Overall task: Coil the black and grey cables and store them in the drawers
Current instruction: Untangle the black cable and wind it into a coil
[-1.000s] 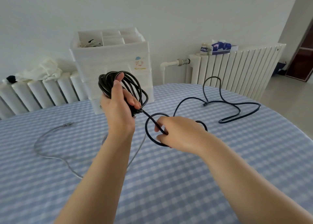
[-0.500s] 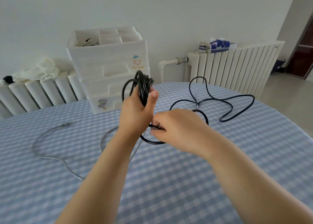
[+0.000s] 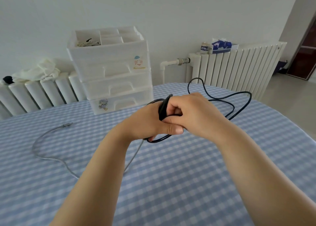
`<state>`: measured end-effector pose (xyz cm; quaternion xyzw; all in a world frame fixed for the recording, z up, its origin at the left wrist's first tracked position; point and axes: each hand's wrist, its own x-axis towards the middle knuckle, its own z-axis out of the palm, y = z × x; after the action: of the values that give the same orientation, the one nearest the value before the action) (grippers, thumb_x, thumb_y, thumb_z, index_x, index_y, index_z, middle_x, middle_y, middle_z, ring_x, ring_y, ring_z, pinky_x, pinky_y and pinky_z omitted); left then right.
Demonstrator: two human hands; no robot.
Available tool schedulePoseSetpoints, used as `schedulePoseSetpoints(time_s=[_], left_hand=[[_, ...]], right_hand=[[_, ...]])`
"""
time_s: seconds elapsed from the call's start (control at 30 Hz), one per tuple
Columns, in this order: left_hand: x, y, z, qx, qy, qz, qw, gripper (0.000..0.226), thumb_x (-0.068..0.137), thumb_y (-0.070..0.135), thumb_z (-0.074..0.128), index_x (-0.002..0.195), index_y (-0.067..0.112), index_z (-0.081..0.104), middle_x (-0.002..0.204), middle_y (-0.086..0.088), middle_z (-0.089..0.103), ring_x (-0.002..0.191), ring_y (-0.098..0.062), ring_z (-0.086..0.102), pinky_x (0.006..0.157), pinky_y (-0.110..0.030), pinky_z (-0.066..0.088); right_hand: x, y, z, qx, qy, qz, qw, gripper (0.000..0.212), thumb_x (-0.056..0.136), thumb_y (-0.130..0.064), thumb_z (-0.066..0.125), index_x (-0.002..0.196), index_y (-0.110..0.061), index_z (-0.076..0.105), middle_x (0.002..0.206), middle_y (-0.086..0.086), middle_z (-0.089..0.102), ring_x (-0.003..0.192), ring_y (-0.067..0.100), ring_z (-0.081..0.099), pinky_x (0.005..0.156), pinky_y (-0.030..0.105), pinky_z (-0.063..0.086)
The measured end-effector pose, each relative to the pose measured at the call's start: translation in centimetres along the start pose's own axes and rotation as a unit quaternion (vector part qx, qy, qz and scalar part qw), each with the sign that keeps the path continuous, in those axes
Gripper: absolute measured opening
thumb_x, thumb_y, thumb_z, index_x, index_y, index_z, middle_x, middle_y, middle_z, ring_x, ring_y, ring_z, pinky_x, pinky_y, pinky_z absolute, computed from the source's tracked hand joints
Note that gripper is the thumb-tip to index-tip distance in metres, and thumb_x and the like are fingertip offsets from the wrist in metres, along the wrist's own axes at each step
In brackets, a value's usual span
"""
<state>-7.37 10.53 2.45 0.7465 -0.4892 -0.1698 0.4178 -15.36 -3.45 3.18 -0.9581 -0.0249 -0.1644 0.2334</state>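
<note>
head | left hand [image 3: 145, 121] grips coiled black cable [image 3: 163, 108] | right hand [image 3: 193, 113] pinches its strand

Black cable [image 3: 242, 104]; grey cable [image 3: 44, 135]; blue-white checked tablecloth [image 3: 171, 183]; white drawers [image 3: 112, 73].

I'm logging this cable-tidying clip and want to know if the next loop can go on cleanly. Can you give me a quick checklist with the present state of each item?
1. Left hand grips the coiled bundle of the thin black cable: ok.
2. Right hand is closed on the same cable beside the bundle: ok.
3. Loose black cable on the blue-and-white checked tablecloth runs free of knots: ok, as far as visible.
4. Thin grey cable is clear of the black one: cannot tell, it passes behind the left forearm.
5. White plastic drawer unit has a drawer open to receive the coil: not ok, all three fronts are shut.
</note>
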Motion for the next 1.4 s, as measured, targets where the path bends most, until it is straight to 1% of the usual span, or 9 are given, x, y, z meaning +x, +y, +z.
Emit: schedulePoseSetpoints(time_s=[0.13,0.3,0.43,0.6,0.73,0.97,1.13,1.23,1.4], left_hand=[[-0.3,-0.1,-0.5,0.149,0.091,-0.063,0.983,0.033,0.071,0.037,0.081,0.088,0.029,0.054,0.073,0.017,0.06,0.069,-0.001,0.058,0.06,-0.017,0.04],[-0.5,-0.7,-1.1,0.351,0.277,-0.072,0.891,0.034,0.088,0.047,0.057,0.109,0.023,0.049,0.072,0.005,0.062,0.066,-0.017,0.059,0.059,-0.036,0.05],[-0.3,-0.8,-0.5,0.376,0.279,-0.048,0.882,0.033,0.093,0.041,0.048,0.121,0.024,0.054,0.078,0.003,0.066,0.075,-0.024,0.061,0.059,-0.032,0.045],[-0.1,0.1,0.2,0.138,0.142,-0.05,0.979,0.008,0.093,0.03,0.056,0.088,0.026,0.059,0.059,0.022,0.058,0.056,0.002,0.055,0.056,-0.022,0.042],[-1.0,0.2,-0.8,-0.003,0.068,-0.039,0.997,0.029,0.095,0.019,0.053,0.067,0.01,0.05,0.037,0.004,0.046,0.036,-0.017,0.037,0.045,-0.026,0.034],[-1.4,-2.0,-2.4,-0.121,0.072,-0.02,0.99,0.055,0.092,0.028,0.051,0.047,-0.001,0.039,0.034,-0.008,0.037,0.03,-0.02,0.033,0.04,-0.022,0.032],[-0.8,-3.0,-1.7,-0.155,0.062,-0.023,0.986,0.054,0.093,0.028,0.049,0.047,0.002,0.039,0.035,-0.007,0.036,0.03,-0.02,0.032,0.04,-0.022,0.032],[-0.8,-3.3,-1.9,-0.199,0.083,-0.024,0.976,0.05,0.092,0.027,0.049,0.053,-0.003,0.036,0.036,-0.004,0.033,0.028,-0.018,0.029,0.038,-0.02,0.03],[-1.1,-4.7,-2.7,-0.448,-0.004,0.011,0.894,0.034,0.09,0.03,0.056,0.062,0.015,0.044,0.035,0.005,0.031,0.025,-0.011,0.028,0.035,-0.021,0.02]], right_hand=[[-0.1,0.3,0.3,-0.043,-0.018,0.018,0.999,0.017,0.087,-0.042,0.064,0.094,-0.031,0.054,0.081,-0.015,0.062,0.089,0.012,0.046,0.079,0.026,0.031],[0.4,1.8,1.3,-0.109,-0.014,0.088,0.99,0.032,0.087,-0.053,0.058,0.099,-0.023,0.059,0.086,-0.008,0.065,0.084,0.014,0.059,0.07,0.026,0.037],[0.6,3.1,2.0,-0.125,-0.087,0.171,0.974,0.072,0.08,-0.062,0.063,0.134,-0.02,0.039,0.126,0.003,0.056,0.111,0.025,0.057,0.083,0.038,0.048],[0.7,2.8,1.6,-0.166,0.06,0.084,0.981,0.099,0.078,-0.062,0.062,0.152,-0.027,0.005,0.147,0.005,0.032,0.13,0.027,0.042,0.111,0.052,0.027],[0.4,1.5,0.4,-0.081,0.013,0.008,0.997,0.089,0.08,-0.046,0.069,0.149,-0.035,0.013,0.146,-0.006,0.041,0.127,0.019,0.046,0.108,0.04,0.034],[0.9,1.3,-0.9,-0.081,-0.013,0.05,0.995,0.042,0.083,-0.06,0.059,0.122,-0.044,0.053,0.09,-0.019,0.057,0.087,0.01,0.056,0.065,0.027,0.042],[0.9,2.6,-1.6,-0.092,-0.073,0.062,0.991,0.048,0.079,-0.074,0.042,0.076,-0.029,0.058,0.072,-0.01,0.06,0.076,0.013,0.056,0.087,0.035,0.044],[0.9,3.3,-1.0,-0.166,-0.117,0.062,0.977,0.042,0.096,-0.059,0.031,0.081,-0.026,0.052,0.068,-0.011,0.052,0.076,0.014,0.053,0.107,0.042,0.024],[1.6,4.7,-0.9,0.006,0.044,0.11,0.993,0.035,0.086,-0.049,0.063,0.082,-0.014,0.063,0.073,0.002,0.063,0.067,0.017,0.059,0.066,0.03,0.049]])
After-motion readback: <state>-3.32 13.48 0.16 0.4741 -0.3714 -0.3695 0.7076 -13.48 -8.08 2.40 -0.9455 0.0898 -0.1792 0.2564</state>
